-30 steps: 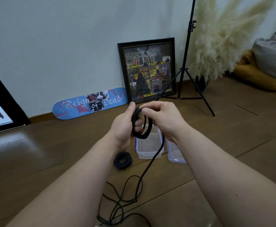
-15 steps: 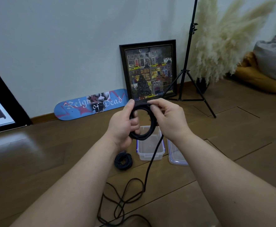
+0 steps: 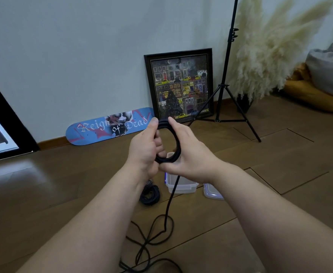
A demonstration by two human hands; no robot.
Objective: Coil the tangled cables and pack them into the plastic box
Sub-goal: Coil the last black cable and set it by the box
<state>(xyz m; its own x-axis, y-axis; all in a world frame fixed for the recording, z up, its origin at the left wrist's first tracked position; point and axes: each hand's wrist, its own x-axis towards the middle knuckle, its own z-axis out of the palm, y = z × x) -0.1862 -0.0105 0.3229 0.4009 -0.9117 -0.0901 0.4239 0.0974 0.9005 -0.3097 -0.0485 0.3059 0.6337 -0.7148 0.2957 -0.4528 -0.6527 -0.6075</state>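
The plastic box (image 3: 181, 187) stands on the floor (image 3: 43, 194), with its lid (image 3: 212, 192) just right of it and a coiled cable (image 3: 149, 195) just left. Behind them, a skateboard deck (image 3: 110, 126) and a framed picture (image 3: 180, 87) lean against the wall (image 3: 82, 46).

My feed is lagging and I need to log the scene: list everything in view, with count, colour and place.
cable: one, black, part coiled in both hands, the rest trailing loose on the floor
coil: one, black, on the floor left of the box
box: one, clear, on the floor below the hands
lid: one, clear with blue edge, right of the box
skateboard: one, blue, against the wall
picture: one, dark frame, leaning on the wall
tripod: one, black, right of the picture
grass: one bunch, cream, far right
cushions: two, grey on yellow, right edge
left hand: grips the coiled loops
right hand: holds the loops' right side
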